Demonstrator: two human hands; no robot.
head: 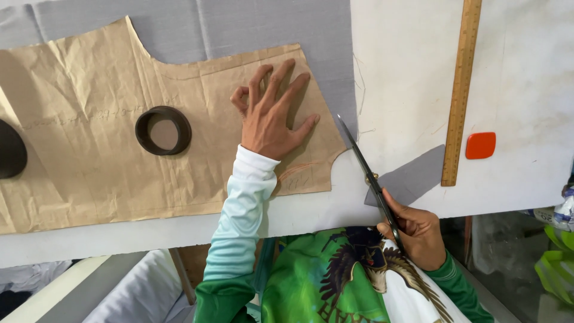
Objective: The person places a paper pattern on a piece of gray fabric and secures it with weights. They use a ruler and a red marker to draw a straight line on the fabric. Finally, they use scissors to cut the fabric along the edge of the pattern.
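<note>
My left hand (272, 113) lies flat, fingers spread, on a crumpled brown paper pattern (89, 161) that covers grey fabric (269, 30) on a white table (526, 90). My right hand (418, 230) grips the handles of dark scissors (366, 164) at the table's front edge. The blades point away from me along the right edge of the fabric, just past the pattern's corner.
A dark ring weight (163, 130) rests on the pattern, and another dark weight (11, 149) sits at the left edge. A wooden ruler (461, 90) and an orange chalk block (480, 145) lie to the right. A grey fabric scrap (412, 178) lies beside the scissors.
</note>
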